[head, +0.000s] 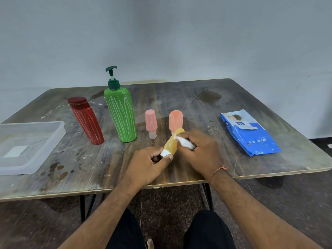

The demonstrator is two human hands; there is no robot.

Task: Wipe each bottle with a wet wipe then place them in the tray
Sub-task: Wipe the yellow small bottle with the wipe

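Note:
My left hand [150, 163] grips the white cap end of a small yellow bottle [172, 145], held tilted above the table's front middle. A white wet wipe [186, 143] is bunched in my right hand [199, 151], pressed against the bottle's upper side. Behind them stand an orange bottle [176, 121] and a pink bottle [151, 123], both cap-down. Further left stand a tall green pump bottle [121, 114] and a red bottle [86, 121], each streaked with white marks. The clear plastic tray [53, 139] sits at the table's left edge, with no bottles in it.
A blue pack of wet wipes [249, 133] lies on the right side of the worn wooden table [206, 97]. The table's front edge runs just below my wrists. My knees in black trousers show beneath it.

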